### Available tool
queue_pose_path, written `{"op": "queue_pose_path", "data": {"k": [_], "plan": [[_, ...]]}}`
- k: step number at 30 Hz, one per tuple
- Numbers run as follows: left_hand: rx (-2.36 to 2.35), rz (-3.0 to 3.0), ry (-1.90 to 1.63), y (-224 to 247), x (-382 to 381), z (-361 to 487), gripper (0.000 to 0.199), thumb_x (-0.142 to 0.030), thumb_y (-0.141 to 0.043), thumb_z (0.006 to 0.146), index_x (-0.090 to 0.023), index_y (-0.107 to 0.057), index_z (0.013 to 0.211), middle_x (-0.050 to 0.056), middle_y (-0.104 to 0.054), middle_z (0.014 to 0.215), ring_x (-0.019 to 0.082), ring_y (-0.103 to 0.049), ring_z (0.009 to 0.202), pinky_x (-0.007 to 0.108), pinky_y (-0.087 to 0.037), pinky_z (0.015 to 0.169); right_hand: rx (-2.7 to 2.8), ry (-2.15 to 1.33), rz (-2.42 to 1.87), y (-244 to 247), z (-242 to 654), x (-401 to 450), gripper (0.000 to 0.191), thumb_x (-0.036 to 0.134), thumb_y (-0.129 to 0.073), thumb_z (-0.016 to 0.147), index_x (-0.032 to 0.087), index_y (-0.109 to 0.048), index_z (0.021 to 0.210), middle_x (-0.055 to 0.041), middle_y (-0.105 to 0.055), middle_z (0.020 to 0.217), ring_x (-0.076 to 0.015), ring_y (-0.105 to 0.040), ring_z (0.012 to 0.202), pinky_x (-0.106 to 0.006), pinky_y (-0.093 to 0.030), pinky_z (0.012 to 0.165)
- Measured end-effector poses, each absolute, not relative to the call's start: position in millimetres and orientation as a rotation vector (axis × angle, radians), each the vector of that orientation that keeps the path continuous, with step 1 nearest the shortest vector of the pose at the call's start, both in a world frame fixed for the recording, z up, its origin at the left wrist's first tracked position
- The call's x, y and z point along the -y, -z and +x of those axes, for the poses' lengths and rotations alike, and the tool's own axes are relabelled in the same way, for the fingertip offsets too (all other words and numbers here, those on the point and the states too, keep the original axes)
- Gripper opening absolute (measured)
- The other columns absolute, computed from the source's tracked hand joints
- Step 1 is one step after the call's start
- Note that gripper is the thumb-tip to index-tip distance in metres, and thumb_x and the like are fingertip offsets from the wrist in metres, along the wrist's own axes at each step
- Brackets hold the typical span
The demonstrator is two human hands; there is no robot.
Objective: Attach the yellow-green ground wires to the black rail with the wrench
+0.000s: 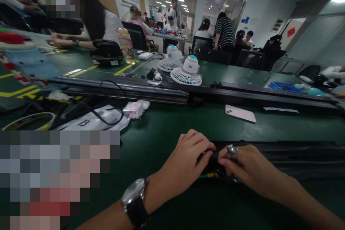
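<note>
My left hand [190, 156], with a watch [134, 197] on its wrist, is closed at the left end of a long black strip-like bundle [296, 156]. The fingers curl over something dark that I cannot make out. Close beside it my right hand [244, 161] pinches at the same end, thumb against forefinger, and wears a silver ring [232, 151]. What lies between these fingers is hidden. Below the hands a green and yellow wire [208, 175] shows from the dark end. The bundle extends rightward along the green table [161, 143].
Beyond the hands lie a pink phone [240, 114], a paper strip [281, 109] and long black rails [256, 97]. Two white fans [187, 72] stand behind them. At left are a white bag [94, 118], cables and a bottle [126, 46]. A person [99, 21] sits across the table.
</note>
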State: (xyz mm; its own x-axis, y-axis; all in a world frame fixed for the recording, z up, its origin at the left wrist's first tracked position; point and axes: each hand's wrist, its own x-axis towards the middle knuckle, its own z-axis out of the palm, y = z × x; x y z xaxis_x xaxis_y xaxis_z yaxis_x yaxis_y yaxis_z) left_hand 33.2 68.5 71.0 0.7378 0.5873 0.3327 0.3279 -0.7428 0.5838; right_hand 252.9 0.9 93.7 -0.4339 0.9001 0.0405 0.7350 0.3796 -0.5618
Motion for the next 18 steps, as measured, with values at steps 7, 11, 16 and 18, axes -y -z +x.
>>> {"op": "queue_pose_path", "data": {"k": [7,11,16,18], "plan": [[-0.709,2.444,-0.746,-69,-71,31,0.018,-0.017,-0.052,0.101,-0.023,-0.064,0.113,0.002,-0.064,0.110,0.019,-0.052,0.105,0.035,-0.040,0.089,2.515,-0.630,-1.429,-112,240,-9,0.022,0.017,-0.048,0.105,0.017,-0.063,0.089,-0.0004,-0.065,0.080,-0.0164,-0.061,0.068,-0.029,-0.040,0.066],[-0.709,2.425,-0.763,-69,-70,31,0.016,-0.018,-0.052,0.102,-0.023,-0.063,0.112,0.001,-0.064,0.110,0.019,-0.051,0.105,0.036,-0.038,0.091,2.540,-0.610,-1.462,-115,239,-11,0.021,0.014,-0.051,0.105,0.017,-0.063,0.089,-0.0006,-0.066,0.080,-0.0167,-0.062,0.069,-0.029,-0.040,0.067],[-0.658,2.401,-0.786,-70,-68,30,0.013,-0.018,-0.051,0.103,-0.022,-0.062,0.109,0.001,-0.064,0.108,0.019,-0.050,0.104,0.037,-0.036,0.090,2.559,-0.576,-1.483,-113,240,-15,0.020,0.017,-0.054,0.106,0.016,-0.065,0.089,-0.0016,-0.068,0.081,-0.0166,-0.062,0.068,-0.029,-0.039,0.064],[-0.657,2.400,-0.782,-70,-68,30,0.013,-0.018,-0.051,0.103,-0.022,-0.062,0.109,0.001,-0.064,0.108,0.019,-0.050,0.104,0.037,-0.035,0.089,2.603,-0.544,-1.467,-113,240,-15,0.019,0.017,-0.056,0.105,0.016,-0.065,0.089,-0.0015,-0.068,0.080,-0.0167,-0.062,0.067,-0.029,-0.038,0.062]]}}
